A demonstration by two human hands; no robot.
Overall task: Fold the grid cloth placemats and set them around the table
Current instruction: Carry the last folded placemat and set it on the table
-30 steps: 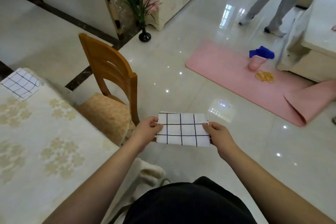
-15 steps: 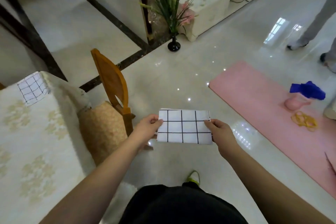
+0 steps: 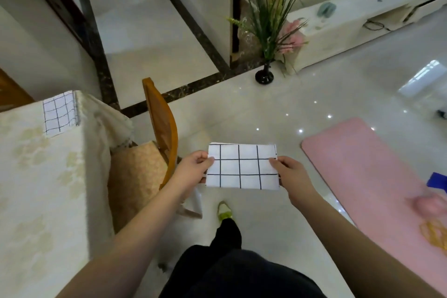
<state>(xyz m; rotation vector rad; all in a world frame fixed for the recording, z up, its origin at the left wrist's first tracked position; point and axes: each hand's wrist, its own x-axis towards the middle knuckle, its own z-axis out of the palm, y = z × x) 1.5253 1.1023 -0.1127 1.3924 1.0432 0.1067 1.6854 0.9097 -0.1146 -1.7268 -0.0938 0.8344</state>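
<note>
The folded white cloth placemat with black grid lines (image 3: pixel 242 166) hangs in mid-air over the glossy pale floor tiles (image 3: pixel 302 109), stretched flat between the left hand (image 3: pixel 193 170) and right hand (image 3: pixel 291 173), each hand's fingers pinched shut on a short edge. It looks light, thin and limp (likely to sag if one side is freed), so both ends suit it. At ten o'clock, another grid placemat (image 3: pixel 59 113) lies on the cream floral tablecloth (image 3: pixel 36 176); the curved wooden chair (image 3: pixel 160 123) stands between.
</note>
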